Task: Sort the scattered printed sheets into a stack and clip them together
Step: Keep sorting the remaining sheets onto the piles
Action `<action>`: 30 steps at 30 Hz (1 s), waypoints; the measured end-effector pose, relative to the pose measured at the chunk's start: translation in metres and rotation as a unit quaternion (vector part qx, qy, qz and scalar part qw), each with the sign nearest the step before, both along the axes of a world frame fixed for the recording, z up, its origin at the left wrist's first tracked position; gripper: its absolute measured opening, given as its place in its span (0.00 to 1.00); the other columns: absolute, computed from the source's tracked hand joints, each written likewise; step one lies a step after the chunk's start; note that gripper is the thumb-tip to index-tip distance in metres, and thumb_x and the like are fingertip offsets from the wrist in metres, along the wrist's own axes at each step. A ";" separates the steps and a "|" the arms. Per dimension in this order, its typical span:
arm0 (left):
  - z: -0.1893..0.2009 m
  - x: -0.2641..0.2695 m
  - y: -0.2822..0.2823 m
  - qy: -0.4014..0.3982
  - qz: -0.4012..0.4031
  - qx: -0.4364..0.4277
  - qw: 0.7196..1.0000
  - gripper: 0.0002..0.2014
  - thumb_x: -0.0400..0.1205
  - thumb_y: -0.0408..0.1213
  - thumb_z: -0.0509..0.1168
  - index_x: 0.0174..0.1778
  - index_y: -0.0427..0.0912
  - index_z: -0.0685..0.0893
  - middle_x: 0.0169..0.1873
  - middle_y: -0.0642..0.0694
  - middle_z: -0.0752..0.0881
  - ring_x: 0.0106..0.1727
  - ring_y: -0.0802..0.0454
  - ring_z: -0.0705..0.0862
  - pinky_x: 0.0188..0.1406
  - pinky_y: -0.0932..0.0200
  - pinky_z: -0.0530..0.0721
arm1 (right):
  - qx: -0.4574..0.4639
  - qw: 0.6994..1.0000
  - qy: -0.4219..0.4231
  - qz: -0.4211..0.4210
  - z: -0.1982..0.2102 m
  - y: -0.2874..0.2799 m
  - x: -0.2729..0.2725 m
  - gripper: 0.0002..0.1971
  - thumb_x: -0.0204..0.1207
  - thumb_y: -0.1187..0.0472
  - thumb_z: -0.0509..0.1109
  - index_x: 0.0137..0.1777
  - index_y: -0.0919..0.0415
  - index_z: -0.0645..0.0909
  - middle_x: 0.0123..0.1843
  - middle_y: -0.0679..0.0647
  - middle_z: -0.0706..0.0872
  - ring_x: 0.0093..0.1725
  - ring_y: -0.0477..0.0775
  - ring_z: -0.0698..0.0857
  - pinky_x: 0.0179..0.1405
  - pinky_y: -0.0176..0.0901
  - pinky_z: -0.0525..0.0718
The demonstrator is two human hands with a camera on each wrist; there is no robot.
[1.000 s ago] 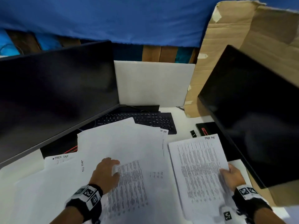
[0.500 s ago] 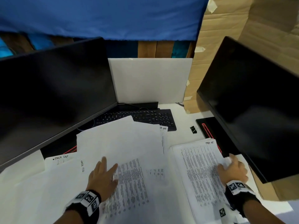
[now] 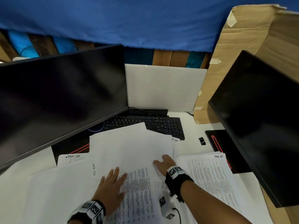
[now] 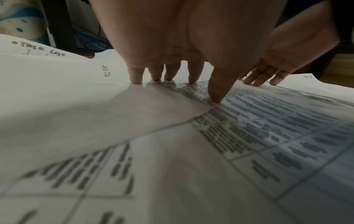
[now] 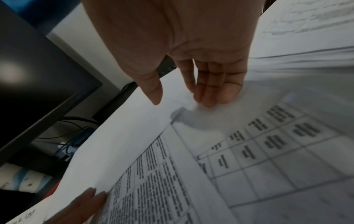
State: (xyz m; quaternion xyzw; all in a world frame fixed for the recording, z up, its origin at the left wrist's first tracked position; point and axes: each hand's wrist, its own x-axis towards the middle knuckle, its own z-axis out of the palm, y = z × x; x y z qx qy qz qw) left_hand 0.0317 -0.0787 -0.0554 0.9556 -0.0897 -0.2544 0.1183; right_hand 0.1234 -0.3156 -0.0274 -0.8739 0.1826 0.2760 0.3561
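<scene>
Several white printed sheets (image 3: 129, 147) lie fanned over the desk in front of the keyboard. A squared pile of printed sheets (image 3: 210, 175) sits to the right, headed with handwriting. My left hand (image 3: 111, 185) lies flat, fingers straight, pressing a sheet with dense print (image 4: 249, 121). My right hand (image 3: 163, 164) has crossed to the middle, its straight fingertips (image 5: 210, 100) touching a sheet with a printed table (image 5: 268, 151). Neither hand holds anything. A black binder clip (image 3: 202, 140) lies on the desk right of the keyboard.
A large dark monitor (image 3: 56, 101) stands at the left, another dark monitor (image 3: 262, 120) at the right with its black base (image 3: 218, 143) on the desk. A black keyboard (image 3: 155, 123) lies behind the sheets. Cardboard (image 3: 242, 38) rises at the back right.
My right hand has let go of the right pile and moved left onto the middle sheets. My left hand has opened flat and stays on the printed sheet.
</scene>
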 end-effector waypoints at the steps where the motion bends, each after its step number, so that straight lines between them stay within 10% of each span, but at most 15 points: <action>1: -0.002 -0.002 0.001 -0.002 -0.008 0.000 1.000 0.34 0.86 0.52 0.51 0.84 0.56 0.40 0.76 0.48 0.25 0.85 0.43 0.34 0.78 0.50 0.36 | -0.006 1.000 0.019 -0.002 -0.003 0.003 0.005 0.39 0.78 0.45 0.65 0.82 0.63 0.56 0.83 0.59 0.64 0.80 0.60 0.67 0.76 0.47 0.66; 10: -0.002 -0.003 0.003 -0.006 -0.035 -0.022 0.999 0.33 0.86 0.47 0.53 0.85 0.55 0.44 0.78 0.49 0.27 0.80 0.47 0.27 0.77 0.51 0.32 | 0.031 0.998 0.058 0.001 -0.016 0.017 0.016 0.39 0.70 0.43 0.71 0.77 0.66 0.68 0.76 0.61 0.75 0.72 0.61 0.77 0.68 0.46 0.74; 13: -0.002 -0.003 0.002 -0.015 -0.029 -0.045 0.998 0.33 0.85 0.47 0.54 0.85 0.55 0.46 0.77 0.50 0.27 0.81 0.48 0.28 0.78 0.53 0.33 | 0.097 0.994 -0.013 -0.057 -0.015 0.023 0.017 0.25 0.70 0.50 0.73 0.62 0.64 0.77 0.65 0.63 0.84 0.56 0.60 0.87 0.60 0.54 0.85; 17: -0.005 -0.003 0.003 -0.053 0.016 -0.088 0.995 0.33 0.84 0.49 0.57 0.85 0.54 0.54 0.84 0.49 0.38 0.86 0.48 0.38 0.81 0.57 0.40 | 0.173 0.971 -0.111 -0.122 -0.001 0.025 0.018 0.30 0.77 0.59 0.69 0.78 0.61 0.66 0.72 0.54 0.75 0.55 0.60 0.87 0.58 0.57 0.87; 21: 0.007 0.003 0.008 -0.072 0.123 -0.212 0.967 0.29 0.83 0.58 0.58 0.81 0.54 0.65 0.78 0.61 0.53 0.82 0.59 0.53 0.82 0.56 0.54 | 0.180 0.924 -0.321 -0.104 0.048 0.022 0.013 0.06 0.79 0.68 0.66 0.41 0.60 0.75 0.39 0.52 0.81 0.35 0.50 0.78 0.35 0.40 0.81; 23: 0.024 0.012 0.015 -0.029 0.232 -0.339 0.911 0.33 0.74 0.68 0.64 0.72 0.56 0.77 0.73 0.58 0.71 0.75 0.59 0.71 0.74 0.58 0.70 | 0.184 0.893 -0.410 -0.035 0.076 0.023 0.003 0.13 0.78 0.69 0.67 0.35 0.60 0.69 0.32 0.43 0.75 0.30 0.41 0.70 0.28 0.29 0.70; 25: 0.040 0.026 0.018 0.036 0.385 -0.513 0.767 0.32 0.68 0.70 0.69 0.61 0.53 0.86 0.57 0.51 0.88 0.58 0.55 0.87 0.56 0.61 0.83 | 0.189 0.878 -0.434 0.072 0.099 0.026 -0.014 0.14 0.78 0.72 0.66 0.36 0.58 0.67 0.39 0.33 0.83 0.31 0.33 0.75 0.32 0.21 0.72; 28: 0.070 0.045 0.028 0.073 0.462 -0.592 0.656 0.26 0.84 0.63 0.50 0.62 0.49 0.83 0.53 0.44 0.91 0.56 0.43 0.89 0.52 0.47 0.86 | 0.116 0.847 -0.444 0.269 0.099 0.028 -0.037 0.11 0.71 0.71 0.57 0.40 0.51 0.70 0.62 0.38 0.83 0.68 0.34 0.77 0.67 0.29 0.77; 30: 0.089 0.051 0.041 0.064 0.478 -0.661 0.576 0.31 0.84 0.64 0.45 0.48 0.49 0.89 0.42 0.43 0.90 0.47 0.41 0.89 0.40 0.48 0.89 | 0.049 0.806 -0.456 0.375 0.084 0.027 -0.045 0.12 0.66 0.72 0.56 0.42 0.53 0.73 0.67 0.40 0.80 0.76 0.41 0.72 0.75 0.39 0.72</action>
